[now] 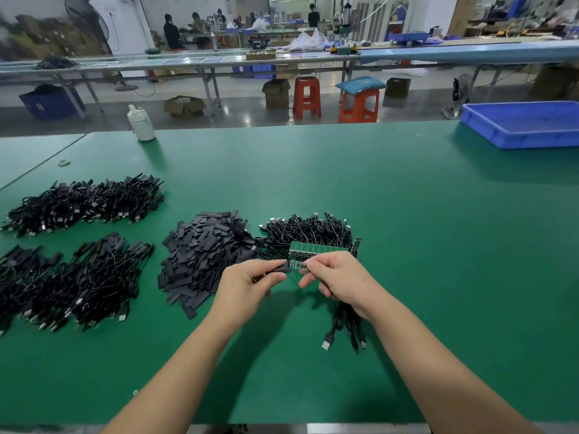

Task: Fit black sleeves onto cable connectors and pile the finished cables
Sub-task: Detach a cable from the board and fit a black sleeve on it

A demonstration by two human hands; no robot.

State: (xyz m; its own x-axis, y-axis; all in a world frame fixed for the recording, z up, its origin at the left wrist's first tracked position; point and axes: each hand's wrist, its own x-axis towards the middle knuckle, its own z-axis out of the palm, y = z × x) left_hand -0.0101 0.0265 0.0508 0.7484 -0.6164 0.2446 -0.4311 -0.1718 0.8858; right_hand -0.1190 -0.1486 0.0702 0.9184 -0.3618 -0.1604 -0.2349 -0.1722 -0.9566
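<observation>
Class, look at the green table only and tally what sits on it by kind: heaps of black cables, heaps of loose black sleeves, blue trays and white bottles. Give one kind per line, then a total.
Heaps of black cables: 3
Heaps of black sleeves: 1
Blue trays: 1
White bottles: 1
Total: 6

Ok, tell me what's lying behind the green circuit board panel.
Behind the green circuit board panel lies a heap of black cables with bare USB plugs, spreading left and right of it. The panel covers the heap's near edge, so what sits directly under it cannot be seen.
</observation>
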